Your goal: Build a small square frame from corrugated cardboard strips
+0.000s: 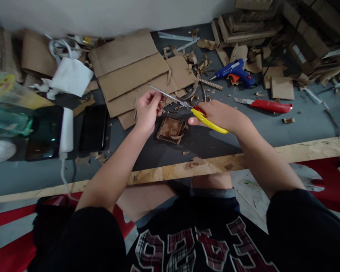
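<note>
Two bare hands meet at centre frame above a grey floor (pixel 300 124) strewn with cardboard sheets (pixel 136 75). Right hand (pixel 221 115) closes around yellow-handled scissors (pixel 198 113), blades slightly parted, angled up-left. Left hand (pixel 147 111) pinches a thin cardboard strip (pixel 160 99) at the blade tips, steadying it. Just below lies a small cardboard square (pixel 171 129). Upper right: blue glue gun (pixel 235 71), red knife (pixel 268 105).
</note>
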Demonstrator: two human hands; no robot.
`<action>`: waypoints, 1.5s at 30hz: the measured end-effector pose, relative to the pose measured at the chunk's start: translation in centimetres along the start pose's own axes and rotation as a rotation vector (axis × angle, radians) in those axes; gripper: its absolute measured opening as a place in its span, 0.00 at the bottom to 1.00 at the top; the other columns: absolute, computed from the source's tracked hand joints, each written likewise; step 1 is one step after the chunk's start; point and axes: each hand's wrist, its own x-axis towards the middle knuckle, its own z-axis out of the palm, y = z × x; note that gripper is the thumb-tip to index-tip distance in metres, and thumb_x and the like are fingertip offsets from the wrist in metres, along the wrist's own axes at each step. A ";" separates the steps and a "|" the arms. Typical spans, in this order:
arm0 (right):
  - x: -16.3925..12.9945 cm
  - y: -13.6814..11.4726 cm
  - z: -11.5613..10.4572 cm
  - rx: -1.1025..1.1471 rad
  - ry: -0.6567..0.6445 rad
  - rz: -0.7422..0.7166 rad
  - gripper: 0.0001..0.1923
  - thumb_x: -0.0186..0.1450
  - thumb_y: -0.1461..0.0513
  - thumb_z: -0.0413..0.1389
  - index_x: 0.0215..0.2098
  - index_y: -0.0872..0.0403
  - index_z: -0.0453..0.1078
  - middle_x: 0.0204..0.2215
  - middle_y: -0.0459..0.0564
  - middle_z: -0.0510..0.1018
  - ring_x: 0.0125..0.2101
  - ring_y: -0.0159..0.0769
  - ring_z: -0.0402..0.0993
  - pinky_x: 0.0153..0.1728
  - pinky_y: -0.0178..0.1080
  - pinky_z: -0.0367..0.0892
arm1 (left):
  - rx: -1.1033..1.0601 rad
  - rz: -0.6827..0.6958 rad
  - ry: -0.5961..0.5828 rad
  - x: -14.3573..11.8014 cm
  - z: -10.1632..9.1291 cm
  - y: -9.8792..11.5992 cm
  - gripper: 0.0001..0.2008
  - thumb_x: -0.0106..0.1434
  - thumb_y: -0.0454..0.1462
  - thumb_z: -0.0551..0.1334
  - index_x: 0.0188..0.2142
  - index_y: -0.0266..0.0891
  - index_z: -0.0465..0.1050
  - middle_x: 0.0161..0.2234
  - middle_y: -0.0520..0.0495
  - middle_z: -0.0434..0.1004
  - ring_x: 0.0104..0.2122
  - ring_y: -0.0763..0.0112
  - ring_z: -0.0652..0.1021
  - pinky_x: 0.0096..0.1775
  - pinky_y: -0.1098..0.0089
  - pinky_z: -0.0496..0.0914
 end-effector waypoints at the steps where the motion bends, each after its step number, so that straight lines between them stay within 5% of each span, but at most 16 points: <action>1: -0.1 -0.1 -0.1 -0.005 -0.010 0.002 0.43 0.62 0.28 0.35 0.36 0.55 0.67 0.30 0.55 0.73 0.30 0.39 0.69 0.29 0.38 0.51 | -0.001 -0.003 -0.006 0.0 0.0 0.1 0.22 0.50 0.55 0.74 0.27 0.41 0.72 0.26 0.53 0.75 0.19 0.82 0.67 0.16 0.78 0.55; 8: -0.5 -0.5 -0.1 -0.072 -0.046 0.093 0.45 0.62 0.28 0.33 0.45 0.57 0.64 0.39 0.62 0.76 0.35 0.47 0.74 0.29 0.38 0.52 | -0.100 -0.082 0.030 -0.4 0.5 0.8 0.12 0.56 0.41 0.73 0.28 0.40 0.73 0.25 0.55 0.75 0.20 0.83 0.71 0.17 0.81 0.60; 16: -0.9 1.0 -1.1 0.121 -0.121 -0.078 0.40 0.61 0.28 0.27 0.30 0.52 0.57 0.25 0.51 0.69 0.24 0.33 0.64 0.28 0.38 0.57 | -0.200 -0.166 0.017 -1.1 1.4 1.5 0.11 0.62 0.32 0.68 0.24 0.38 0.72 0.22 0.55 0.77 0.19 0.84 0.72 0.21 0.83 0.67; 20: -1.4 1.8 -1.5 0.268 -0.263 -0.003 0.43 0.56 0.24 0.27 0.26 0.51 0.56 0.17 0.47 0.67 0.14 0.32 0.63 0.20 0.38 0.58 | -0.215 -0.247 -0.003 -1.6 1.9 1.8 0.12 0.64 0.29 0.63 0.24 0.37 0.72 0.22 0.54 0.78 0.19 0.84 0.74 0.24 0.82 0.72; 30: -1.2 1.5 -1.0 0.230 -0.194 -0.063 0.40 0.61 0.27 0.31 0.25 0.52 0.56 0.17 0.45 0.67 0.13 0.28 0.64 0.19 0.36 0.59 | -0.243 -0.320 0.015 -1.8 1.8 1.7 0.12 0.64 0.28 0.62 0.24 0.35 0.73 0.22 0.53 0.79 0.19 0.84 0.75 0.24 0.83 0.72; 38: -0.7 0.5 -1.2 0.221 -0.221 0.158 0.35 0.66 0.33 0.42 0.22 0.52 0.60 0.12 0.46 0.68 0.15 0.33 0.69 0.25 0.39 0.65 | -0.231 -0.365 0.029 -1.5 1.9 1.7 0.14 0.65 0.28 0.61 0.23 0.36 0.71 0.21 0.54 0.77 0.19 0.84 0.73 0.25 0.81 0.70; 45: -0.5 0.1 -0.9 0.218 -0.212 0.167 0.35 0.65 0.32 0.44 0.20 0.52 0.61 0.13 0.47 0.70 0.14 0.34 0.69 0.23 0.39 0.65 | -0.167 -0.376 0.034 -1.4 1.6 1.5 0.13 0.65 0.29 0.63 0.23 0.36 0.72 0.21 0.54 0.76 0.17 0.85 0.71 0.22 0.82 0.67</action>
